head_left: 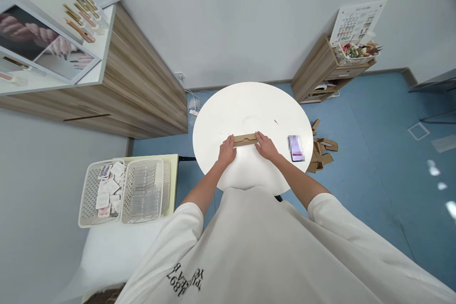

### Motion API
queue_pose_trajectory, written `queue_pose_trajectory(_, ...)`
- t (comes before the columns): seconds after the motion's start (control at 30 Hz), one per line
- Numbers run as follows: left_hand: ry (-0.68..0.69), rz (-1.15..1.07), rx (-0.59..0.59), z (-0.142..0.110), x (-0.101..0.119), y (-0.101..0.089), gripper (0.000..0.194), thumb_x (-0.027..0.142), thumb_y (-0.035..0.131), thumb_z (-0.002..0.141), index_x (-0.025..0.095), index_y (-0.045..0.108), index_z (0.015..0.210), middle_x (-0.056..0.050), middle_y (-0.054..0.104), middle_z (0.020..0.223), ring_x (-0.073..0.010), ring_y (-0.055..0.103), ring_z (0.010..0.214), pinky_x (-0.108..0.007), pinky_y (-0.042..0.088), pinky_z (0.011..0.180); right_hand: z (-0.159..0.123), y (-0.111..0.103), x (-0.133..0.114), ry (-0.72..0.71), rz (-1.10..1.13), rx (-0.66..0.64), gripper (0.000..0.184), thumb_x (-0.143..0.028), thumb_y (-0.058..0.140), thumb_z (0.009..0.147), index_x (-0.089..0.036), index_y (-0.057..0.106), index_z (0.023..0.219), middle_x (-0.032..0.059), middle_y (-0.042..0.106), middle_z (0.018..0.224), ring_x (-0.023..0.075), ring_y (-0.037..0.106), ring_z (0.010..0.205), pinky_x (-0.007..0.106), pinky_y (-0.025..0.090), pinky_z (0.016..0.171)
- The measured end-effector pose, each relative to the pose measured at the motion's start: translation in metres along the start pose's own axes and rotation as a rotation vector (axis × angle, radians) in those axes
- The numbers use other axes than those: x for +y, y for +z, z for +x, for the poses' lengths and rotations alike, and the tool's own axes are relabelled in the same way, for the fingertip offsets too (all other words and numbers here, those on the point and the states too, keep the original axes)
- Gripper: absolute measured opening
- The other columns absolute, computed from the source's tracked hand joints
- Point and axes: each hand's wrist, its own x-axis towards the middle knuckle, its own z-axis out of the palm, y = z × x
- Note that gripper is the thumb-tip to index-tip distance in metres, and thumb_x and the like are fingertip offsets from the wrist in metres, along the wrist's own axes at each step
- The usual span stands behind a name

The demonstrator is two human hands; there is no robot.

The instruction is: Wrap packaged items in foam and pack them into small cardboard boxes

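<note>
- Left hand (227, 151) and right hand (264, 146) grasp opposite ends of one slim brown cardboard box (245, 142), mid-frame on my round white table (249, 102).
- Its body looks formed; whether its flap is fully tucked, I can't tell.
- Centre right, more cardboard pieces (325, 158) lie heaped on the floor (374, 152).

The ends of the box (245, 139) are partly covered by the left hand (227, 150) and right hand (266, 146), so the grip's undersides are hidden. The worktop (245, 99)'s near edge disappears behind the shirt (256, 242). By its right edge, the phone (296, 147)'s screen is pixelated. A reddish speck (276, 121) toward the far right edge is too small to identify. Beyond the right edge, the worktop partly hides cardboard pieces (326, 145) on the floor. The poster (359, 21)'s print is unreadable; the picture's left edge cuts off a framed photo (42, 40).
</note>
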Motion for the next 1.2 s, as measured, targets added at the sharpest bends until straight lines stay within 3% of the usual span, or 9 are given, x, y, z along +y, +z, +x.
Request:
queue_pose_trajectory(0.1, 0.001, 0.098, -0.073, -0.008, 0.000, 0.006, 0.090, 0.012, 0.049, 0.084, 0.014, 0.007, 0.163, -0.015, 0.016, 0.168, -0.0360, 0.024, 0.151, -0.055, 0.024, 0.119, -0.009, 0.010, 0.002, 0.004, -0.113, -0.095, 0.081, -0.042, 0.041, 0.097, -0.020, 0.002, 0.164, 0.0111, 0.008, 0.169, 0.0375, 0.033, 0.143, 0.054, 0.034, 0.112)
queue_pose_trajectory(0.23, -0.047, 0.113, -0.068, -0.009, -0.001, 0.013, 0.093, 0.009, 0.047, 0.080, 0.017, 0.007, 0.163, -0.013, 0.009, 0.169, -0.0356, 0.014, 0.154, -0.057, 0.012, 0.122, -0.012, 0.018, 0.005, 0.028, -0.176, -0.146, 0.089, -0.043, 0.043, 0.095, -0.020, -0.012, 0.162, 0.0120, 0.000, 0.170, 0.0371, 0.025, 0.148, 0.054, 0.029, 0.114)
queue_pose_trajectory(0.33, -0.060, 0.085, -0.060, -0.007, -0.002, 0.014, 0.095, 0.009, 0.049, 0.079, 0.020, 0.009, 0.163, -0.013, 0.013, 0.168, -0.0356, 0.017, 0.154, -0.056, 0.013, 0.122, -0.009, 0.016, 0.004, 0.042, -0.172, -0.169, 0.092, -0.043, 0.045, 0.095, -0.021, -0.014, 0.161, 0.0128, -0.002, 0.169, 0.0376, 0.027, 0.148, 0.054, 0.030, 0.114)
queue_pose_trajectory(0.43, -0.048, 0.023, -0.053, -0.005, -0.005, 0.010, 0.095, 0.010, 0.052, 0.079, 0.020, 0.010, 0.163, -0.016, 0.020, 0.166, -0.0370, 0.026, 0.150, -0.057, 0.023, 0.118, -0.007, 0.011, 0.000, 0.060, -0.123, -0.144, 0.088, -0.045, 0.043, 0.095, -0.022, -0.008, 0.162, 0.0124, -0.001, 0.170, 0.0380, 0.029, 0.146, 0.055, 0.033, 0.113)
queue_pose_trajectory(0.57, -0.160, -0.217, 0.028, 0.001, -0.002, 0.005, 0.089, 0.013, 0.052, 0.084, 0.019, 0.010, 0.162, -0.018, 0.036, 0.157, -0.0332, 0.041, 0.140, -0.051, 0.038, 0.111, -0.001, 0.001, -0.009, 0.187, 0.075, -0.002, 0.076, -0.047, 0.038, 0.098, -0.021, 0.007, 0.163, 0.0133, 0.014, 0.168, 0.0339, 0.032, 0.145, 0.052, 0.036, 0.112)
queue_pose_trajectory(0.73, -0.385, -0.565, 0.027, 0.010, 0.012, -0.002, 0.073, 0.019, 0.052, 0.091, 0.019, 0.022, 0.158, -0.016, 0.055, 0.141, -0.0247, 0.058, 0.122, -0.036, 0.050, 0.097, 0.005, -0.007, -0.020, 0.350, 0.472, 0.050, 0.068, -0.046, 0.042, 0.098, -0.020, 0.025, 0.159, 0.0144, 0.048, 0.149, 0.0263, 0.053, 0.127, 0.042, 0.046, 0.106)
queue_pose_trajectory(0.9, -0.406, -0.645, 0.044, -0.003, 0.019, -0.001, 0.067, 0.023, 0.053, 0.092, 0.020, 0.031, 0.155, -0.014, 0.058, 0.136, -0.0213, 0.062, 0.113, -0.031, 0.050, 0.091, -0.009, -0.006, -0.024, 0.421, 0.602, 0.128, 0.061, -0.048, 0.045, 0.096, -0.022, 0.040, 0.151, 0.0126, 0.055, 0.138, 0.0239, 0.060, 0.115, 0.039, 0.051, 0.099)
queue_pose_trajectory(1.1, -0.455, -0.614, -0.019, -0.039, 0.008, 0.026, 0.061, 0.024, 0.052, 0.093, 0.017, 0.035, 0.152, -0.013, 0.062, 0.125, -0.0203, 0.063, 0.108, -0.033, 0.049, 0.094, -0.046, 0.016, -0.015, 0.499, 0.596, 0.043, 0.058, -0.048, 0.046, 0.095, -0.022, 0.044, 0.147, 0.0089, 0.064, 0.120, 0.0224, 0.064, 0.104, 0.038, 0.052, 0.095)
queue_pose_trajectory(1.2, -0.500, -0.605, -0.082, -0.051, 0.000, 0.041, 0.059, 0.022, 0.054, 0.092, 0.019, 0.038, 0.149, -0.012, 0.062, 0.127, -0.0199, 0.064, 0.109, -0.033, 0.048, 0.094, -0.059, 0.029, -0.010, 0.531, 0.586, -0.041, 0.057, -0.043, 0.049, 0.094, -0.022, 0.044, 0.147, 0.0092, 0.064, 0.124, 0.0218, 0.065, 0.105, 0.037, 0.051, 0.096)
